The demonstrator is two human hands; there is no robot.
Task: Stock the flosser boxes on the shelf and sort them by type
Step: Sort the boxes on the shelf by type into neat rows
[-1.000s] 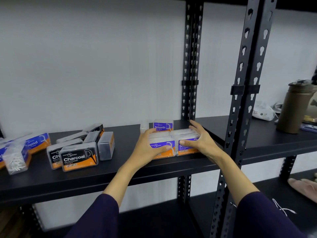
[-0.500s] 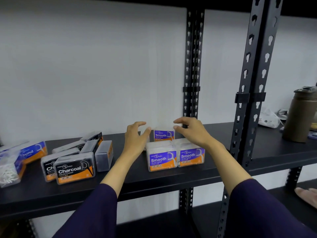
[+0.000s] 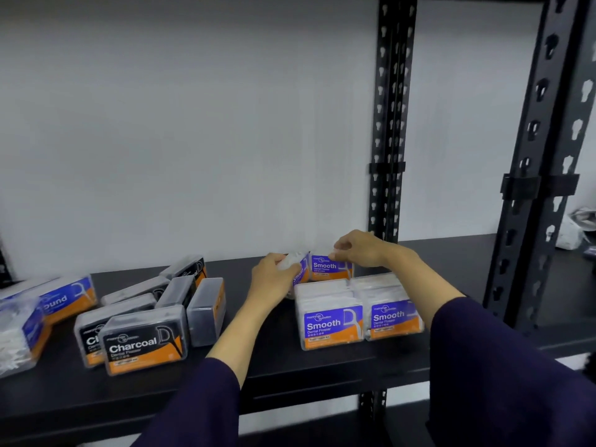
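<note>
"Smooth" on three purple boxes [image 3: 332,324]; "Charcoal" (black label) on box [image 3: 145,345].

The left hand [image 3: 274,279] covers most of a blurred Smooth box [image 3: 300,269]. A clear flosser box [image 3: 16,337] is cut by the left edge; the white bag [image 3: 577,230] by the right edge.

4 Smooth boxes [image 3: 332,324], about 6 Charcoal boxes [image 3: 145,345], 2 Round boxes [image 3: 66,296], 1 shelf [image 3: 290,366], 2 hands [image 3: 274,279]
</note>
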